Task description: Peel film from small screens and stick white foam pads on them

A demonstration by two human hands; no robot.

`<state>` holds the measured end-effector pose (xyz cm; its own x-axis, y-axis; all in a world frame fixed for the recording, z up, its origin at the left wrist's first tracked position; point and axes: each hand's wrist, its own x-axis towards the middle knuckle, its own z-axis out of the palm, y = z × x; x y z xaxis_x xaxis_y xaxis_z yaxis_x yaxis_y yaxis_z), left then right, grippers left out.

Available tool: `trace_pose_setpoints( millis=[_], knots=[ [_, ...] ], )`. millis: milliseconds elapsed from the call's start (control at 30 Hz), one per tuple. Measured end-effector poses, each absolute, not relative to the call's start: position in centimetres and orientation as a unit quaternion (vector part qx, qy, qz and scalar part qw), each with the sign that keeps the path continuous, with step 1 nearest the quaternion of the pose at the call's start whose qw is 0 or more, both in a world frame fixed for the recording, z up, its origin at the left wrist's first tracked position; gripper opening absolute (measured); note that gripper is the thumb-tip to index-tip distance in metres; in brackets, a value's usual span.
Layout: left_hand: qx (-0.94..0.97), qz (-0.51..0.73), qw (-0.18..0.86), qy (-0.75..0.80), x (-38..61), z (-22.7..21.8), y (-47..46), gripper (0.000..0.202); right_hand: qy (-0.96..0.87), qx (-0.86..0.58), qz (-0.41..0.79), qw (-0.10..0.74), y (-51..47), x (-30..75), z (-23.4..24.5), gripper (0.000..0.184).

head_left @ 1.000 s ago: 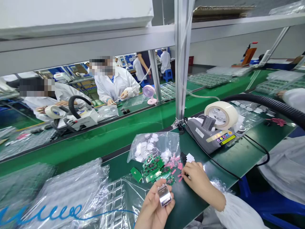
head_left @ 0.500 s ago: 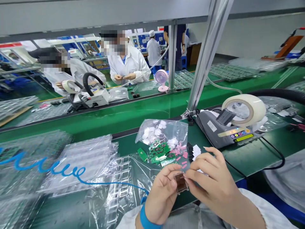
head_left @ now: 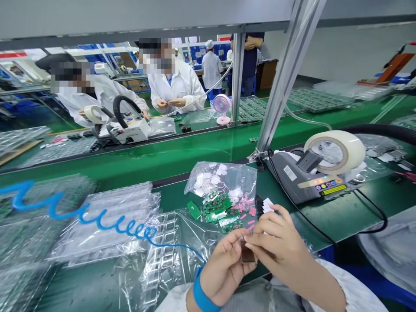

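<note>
My left hand [head_left: 224,268] and my right hand [head_left: 279,242] meet at the lower middle, both pinched on a small dark rectangular part with a metal frame [head_left: 247,255]. A blue wrist strap [head_left: 202,296] circles my left wrist, and its coiled blue cord [head_left: 97,219] runs off to the left. Just beyond my fingers lie several small green circuit boards [head_left: 218,208], pink slips [head_left: 248,208] and a stack of small white pads [head_left: 267,204]. A clear bag of white pads [head_left: 224,177] sits behind them.
A grey tape dispenser [head_left: 308,180] with a big tape roll [head_left: 336,151] stands at right, its black cable trailing forward. Clear plastic trays [head_left: 110,225] cover the left. A green conveyor belt [head_left: 182,154] runs across; people in white coats work beyond it beside a pink fan [head_left: 221,106].
A second ago my left hand alone held the part while my right hand reached among the pink slips. Both hands have since come together on the part, and the view shifted left.
</note>
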<state>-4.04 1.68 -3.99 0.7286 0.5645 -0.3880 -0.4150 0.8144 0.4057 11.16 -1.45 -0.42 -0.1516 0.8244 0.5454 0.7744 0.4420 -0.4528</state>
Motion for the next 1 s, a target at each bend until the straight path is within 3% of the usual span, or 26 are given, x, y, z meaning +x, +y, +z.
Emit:
trace_pose_setpoints(
  millis=[133, 233, 367, 567, 800, 1000],
  knots=[
    [0.096, 0.249, 0.929, 0.257, -4.6, -5.2, 1.5, 0.034, -0.701, -0.599, 0.112, 0.371, -1.3, 15.1, -3.1, 0.019],
    [0.081, 0.263, 0.923, 0.267, -5.0, -5.5, 1.6, 0.032, -0.629, -0.694, 0.109, 0.333, -0.9, 18.5, -6.0, 0.026],
    [0.069, 0.268, 0.920, 0.277, -5.5, -5.5, 1.9, 0.034, -0.607, -0.744, 0.104, 0.258, -0.8, 21.2, -9.1, 0.017],
    [0.071, 0.273, 0.916, 0.286, -5.8, -5.5, 2.3, 0.031, -0.584, -0.782, 0.102, 0.191, -1.4, 22.6, -10.3, 0.017],
    [0.082, 0.277, 0.916, 0.279, -4.9, -5.7, 2.2, 0.023, -0.589, -0.778, 0.121, 0.180, -0.4, 18.8, -11.8, 0.009],
    [0.069, 0.276, 0.920, 0.270, -5.0, -6.0, 1.9, 0.024, -0.586, -0.762, 0.139, 0.240, 0.2, 18.6, -12.4, 0.001]
  ],
)
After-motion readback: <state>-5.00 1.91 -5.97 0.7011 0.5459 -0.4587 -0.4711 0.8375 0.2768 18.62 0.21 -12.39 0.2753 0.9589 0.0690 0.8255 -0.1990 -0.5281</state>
